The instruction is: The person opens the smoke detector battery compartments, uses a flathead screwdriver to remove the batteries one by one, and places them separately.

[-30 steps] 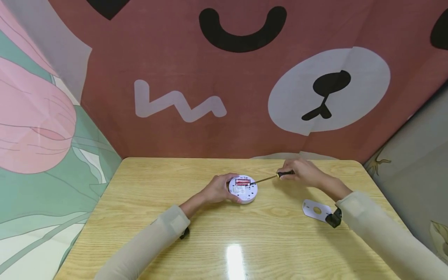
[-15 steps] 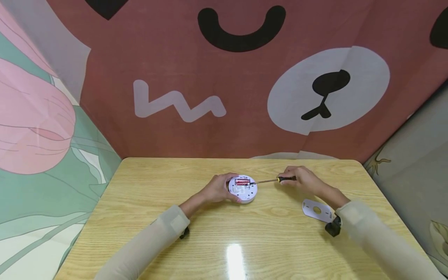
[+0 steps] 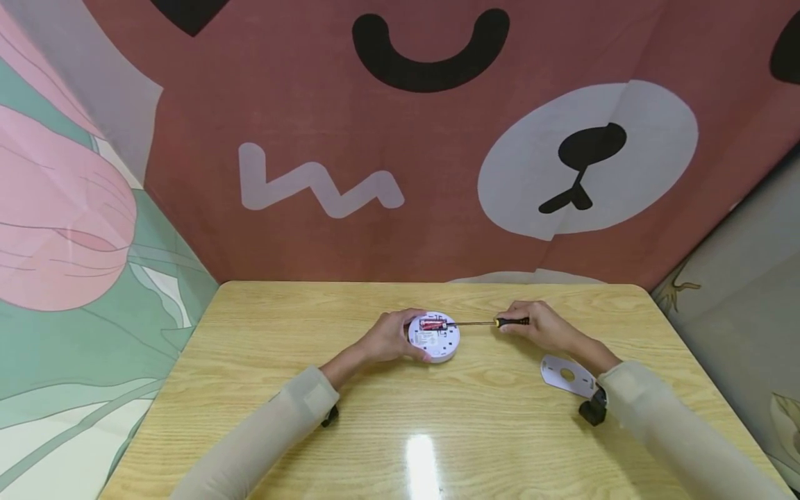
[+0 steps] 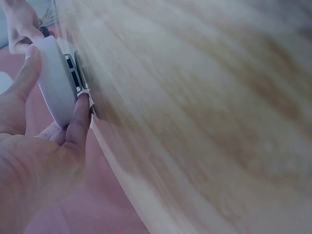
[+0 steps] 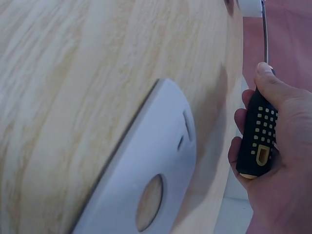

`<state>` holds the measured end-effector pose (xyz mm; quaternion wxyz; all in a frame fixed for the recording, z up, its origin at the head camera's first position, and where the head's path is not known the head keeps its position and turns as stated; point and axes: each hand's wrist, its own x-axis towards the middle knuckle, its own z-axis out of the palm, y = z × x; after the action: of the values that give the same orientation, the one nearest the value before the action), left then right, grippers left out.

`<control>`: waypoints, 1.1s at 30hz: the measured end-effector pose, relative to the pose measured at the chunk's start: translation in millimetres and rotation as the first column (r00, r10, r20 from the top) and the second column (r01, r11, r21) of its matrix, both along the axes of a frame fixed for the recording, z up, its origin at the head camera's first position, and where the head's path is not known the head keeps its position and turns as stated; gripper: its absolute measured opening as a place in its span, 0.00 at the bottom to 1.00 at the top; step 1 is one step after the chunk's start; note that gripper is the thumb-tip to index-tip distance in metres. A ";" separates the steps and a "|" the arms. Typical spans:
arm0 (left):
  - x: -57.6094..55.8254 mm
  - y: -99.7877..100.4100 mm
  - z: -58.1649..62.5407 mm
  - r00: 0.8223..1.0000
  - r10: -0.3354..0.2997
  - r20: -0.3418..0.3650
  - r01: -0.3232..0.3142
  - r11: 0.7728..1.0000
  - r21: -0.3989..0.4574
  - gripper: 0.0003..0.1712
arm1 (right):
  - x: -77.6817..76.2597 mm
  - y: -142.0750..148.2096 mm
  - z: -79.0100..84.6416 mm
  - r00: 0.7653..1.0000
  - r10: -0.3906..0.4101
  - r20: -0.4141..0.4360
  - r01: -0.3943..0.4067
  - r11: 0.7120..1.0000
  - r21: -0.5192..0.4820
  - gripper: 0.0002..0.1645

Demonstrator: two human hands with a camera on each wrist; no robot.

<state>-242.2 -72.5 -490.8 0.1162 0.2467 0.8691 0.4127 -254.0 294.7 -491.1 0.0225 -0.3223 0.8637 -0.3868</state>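
My left hand (image 3: 389, 339) grips a round white smoke detector (image 3: 437, 351) by its left edge, thumb at the near side and fingers round the far side. Its back faces up, and a red battery (image 3: 431, 324) lies in the slot there. From the right, my right hand (image 3: 542, 325) holds a screwdriver by its black and yellow handle (image 5: 258, 131), thumb along the top. The thin shaft (image 3: 471, 323) reaches left to the detector, its tip at the battery's right end. In the left wrist view the detector (image 4: 51, 83) shows edge-on, with fingers under it.
A white mounting plate (image 3: 582, 386) with a round hole lies on the wooden table (image 3: 375, 430), close below my right wrist. Behind the table hangs a printed cloth (image 3: 312, 243). Black wrist cameras (image 3: 592, 411) sit under both cuffs.
My right hand has come down slightly, so the screwdriver, slanted before, now lies nearly level at the battery's right end. The left hand and the smoke detector stay in place.
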 end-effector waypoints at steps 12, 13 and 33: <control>-0.7 -0.1 0.2 1.000 -0.004 -0.002 0.004 1.000 -0.005 0.57 | 1.6 1.1 -5.2 0.992 -0.034 0.122 0.037 0.999 -0.024 0.21; -0.9 -0.1 0.0 1.000 -0.004 -0.004 0.004 1.000 -0.005 0.57 | 1.5 1.3 -5.4 0.990 -0.039 0.136 0.043 0.999 -0.022 0.21; -0.7 -0.3 2.0 1.000 -0.004 0.016 0.004 1.000 -0.023 0.58 | 1.9 2.0 -5.9 0.982 -0.077 0.175 0.078 0.997 0.002 0.21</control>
<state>-242.9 -72.9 -488.7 0.1269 0.2437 0.8724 0.4042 -252.0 296.7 -497.1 0.0824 -0.2533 0.8692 -0.4165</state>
